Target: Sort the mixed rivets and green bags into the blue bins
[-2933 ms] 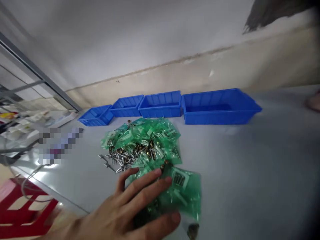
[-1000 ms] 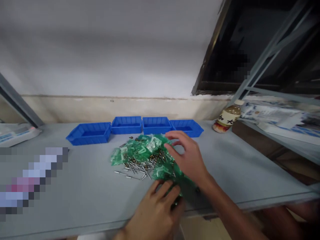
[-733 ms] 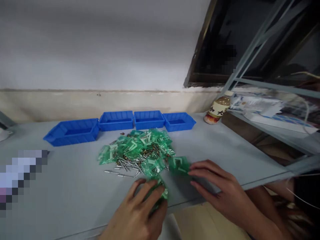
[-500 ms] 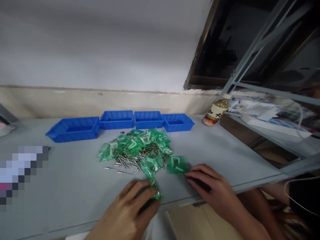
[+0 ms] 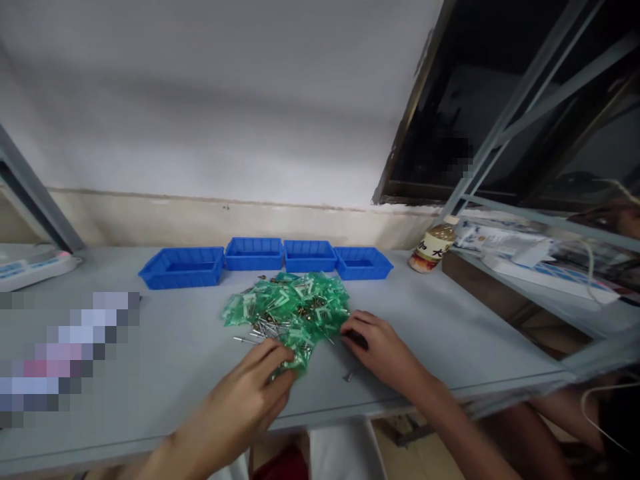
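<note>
Small green plastic bags (image 5: 280,297) lie heaped on the grey table, with pale strips and metal parts showing through them. Silver pop rivets (image 5: 267,329) and brass-coloured pieces are loose among the bags. At the heap's near side, my left hand (image 5: 257,387) has its fingers curled on a green bag (image 5: 301,363). My right hand (image 5: 383,347) pinches the edge of another green bag at the heap's right side; its fingertips are partly hidden. A single small metal piece (image 5: 349,377) rests on the table below my right hand.
Blue trays (image 5: 183,283) stand in a row behind the heap. A labelled drink bottle (image 5: 433,248) is at the back right, beside a metal shelf frame (image 5: 480,157). At left are a white device (image 5: 37,268) and a pixelated object (image 5: 75,353). Another person's arm (image 5: 567,413) shows at lower right.
My right hand has moved left, and its green bag now lies against the heap. My left hand and its bag are closer to the heap. The small metal piece has come into sight.
</note>
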### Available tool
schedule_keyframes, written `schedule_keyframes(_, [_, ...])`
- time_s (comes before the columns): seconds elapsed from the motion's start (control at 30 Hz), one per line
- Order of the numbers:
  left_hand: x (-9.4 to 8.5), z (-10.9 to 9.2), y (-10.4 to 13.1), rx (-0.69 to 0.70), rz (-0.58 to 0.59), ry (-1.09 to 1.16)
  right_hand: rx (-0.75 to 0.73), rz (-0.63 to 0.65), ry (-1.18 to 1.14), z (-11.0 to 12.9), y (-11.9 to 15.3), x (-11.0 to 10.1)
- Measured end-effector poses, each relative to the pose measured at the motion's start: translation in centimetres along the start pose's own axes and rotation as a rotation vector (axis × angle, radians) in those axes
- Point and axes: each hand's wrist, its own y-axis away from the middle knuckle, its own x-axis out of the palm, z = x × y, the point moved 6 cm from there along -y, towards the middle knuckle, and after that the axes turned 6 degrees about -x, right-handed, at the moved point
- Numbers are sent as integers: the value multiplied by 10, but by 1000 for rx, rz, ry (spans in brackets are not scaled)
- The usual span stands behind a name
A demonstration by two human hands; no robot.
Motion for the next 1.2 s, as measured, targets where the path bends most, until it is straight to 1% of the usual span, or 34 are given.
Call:
schedule_keyframes(0.1, [-1,7,-3,-1,-63,-7,27,-80,-29,-3,-2,2])
schedule_keyframes(0.17, [0,12,-6,-19,-75,-17,65,-141,-56,-5,4,-2])
schedule_keyframes(0.27, [2,19,-12,-76,-68,-76,124,-253,-119,-3,24,-11])
schedule_keyframes(0.37, [0,24,-16,-119,-82,-180,134,-332,-132,9,51,-15])
schedule_keyframes(0.47, [0,26,-19,-154,-99,-263,70,-300,-41,23,67,-6])
schedule_keyframes(0.53, [0,24,-20,-162,-114,-300,24,-253,37,28,67,1])
schedule_keyframes(0.6, [0,20,-21,-149,-114,-310,-48,-184,134,31,61,8])
schedule_keyframes(0.73, [1,7,-21,-94,-72,-256,-226,5,321,35,42,18])
schedule_keyframes(0.87, [1,2,-16,-72,-43,-178,-246,91,327,28,26,22])
schedule_keyframes(0.97, [0,4,-10,-93,-36,-135,-327,112,363,29,18,24])
schedule_keyframes(1.07, [-2,9,-5,-118,-33,-110,-414,101,368,33,13,24])
schedule_keyframes(1.2, [-3,15,-2,-149,-23,-92,-427,36,231,30,8,22])
